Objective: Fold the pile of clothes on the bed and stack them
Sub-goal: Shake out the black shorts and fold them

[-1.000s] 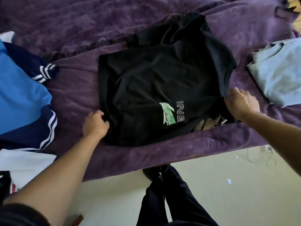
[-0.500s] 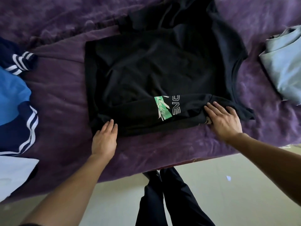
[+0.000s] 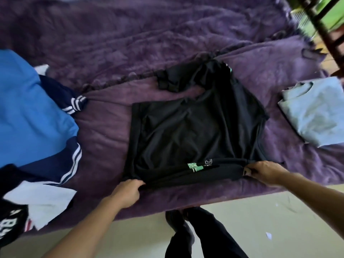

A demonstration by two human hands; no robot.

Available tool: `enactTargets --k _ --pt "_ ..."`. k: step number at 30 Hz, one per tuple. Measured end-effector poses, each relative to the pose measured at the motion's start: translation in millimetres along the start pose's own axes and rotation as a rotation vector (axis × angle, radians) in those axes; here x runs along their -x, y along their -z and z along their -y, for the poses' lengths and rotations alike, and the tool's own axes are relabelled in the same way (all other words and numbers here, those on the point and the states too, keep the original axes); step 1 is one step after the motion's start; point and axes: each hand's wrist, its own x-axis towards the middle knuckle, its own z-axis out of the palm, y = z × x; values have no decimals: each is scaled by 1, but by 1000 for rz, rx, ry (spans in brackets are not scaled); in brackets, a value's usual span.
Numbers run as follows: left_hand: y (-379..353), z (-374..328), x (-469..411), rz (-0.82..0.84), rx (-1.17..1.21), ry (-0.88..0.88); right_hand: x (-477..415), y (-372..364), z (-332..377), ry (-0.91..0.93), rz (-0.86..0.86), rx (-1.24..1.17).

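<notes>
A black T-shirt [image 3: 195, 138] lies on the bed [image 3: 149, 43] close to its near edge, its near hem rolled into a band. The left hand [image 3: 128, 192] clenches the band's left end and the right hand [image 3: 264, 172] pinches its right end. A blue jersey [image 3: 28, 108] crowds the left edge and a folded pale shirt [image 3: 314, 112] the right. Bare blanket lies toward the far edge.
</notes>
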Motion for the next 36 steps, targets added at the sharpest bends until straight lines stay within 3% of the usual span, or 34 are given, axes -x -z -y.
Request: enactTargets --k 4,10,13,16,19,22,25,32,34,36 --pt "95 2 -16 -147 263 37 -24 87 -11 -38 12 -434" --pt "183 8 -90 -378 521 168 -99 183 -24 -130 -191 -593" --pt "196 3 -151 -515 503 266 -153 198 -35 -217 -272 -496" --pt "197 -18 -202 -752 437 373 -190 188 -38 -340 -558 -217" --pt "173 -47 -224 -965 175 298 -206 157 -25 -62 -828 -24" --pt "126 -63 -237 -795 -121 57 -213 110 -8 256 -764 188" --pt "96 -46 -255 -603 -242 116 -233 90 -33 295 -640 301" --pt "92 -32 -274 -497 -282 146 -252 103 -55 329 -475 246" --pt "115 -49 -268 -562 -216 179 -242 122 -46 362 -555 46" --pt "153 -69 -276 -782 -26 219 -240 154 -40 306 -746 -244"
